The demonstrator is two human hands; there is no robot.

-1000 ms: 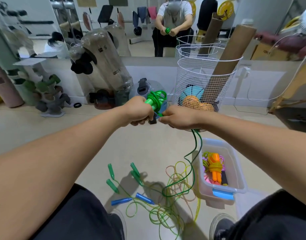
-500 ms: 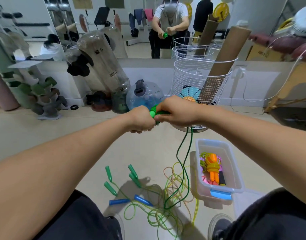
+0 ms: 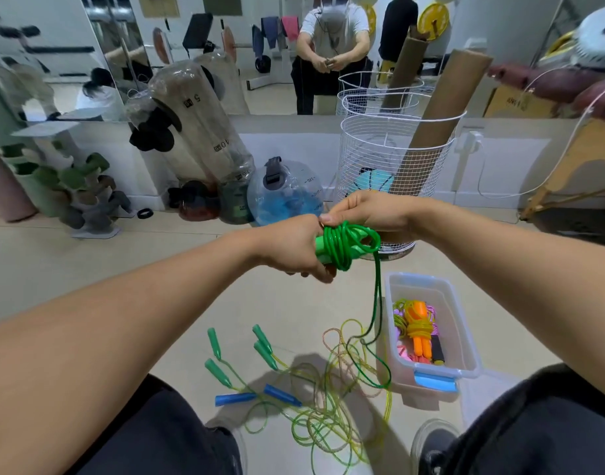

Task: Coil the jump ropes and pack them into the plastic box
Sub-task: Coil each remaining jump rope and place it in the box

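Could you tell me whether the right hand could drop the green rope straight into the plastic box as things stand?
Probably not yet. The plastic box lies open below the right hand, but the green rope still trails uncoiled to the floor.

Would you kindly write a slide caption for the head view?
Both hands wind a green jump rope around its handles above the plastic box, more ropes tangled on the floor.

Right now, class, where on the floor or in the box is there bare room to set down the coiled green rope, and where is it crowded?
Bare floor lies left of the green handles, and more between the plastic box and the wire basket. The box's far end is bare; its near end holds an orange rope bundle. The loose ropes left of the box crowd the floor.
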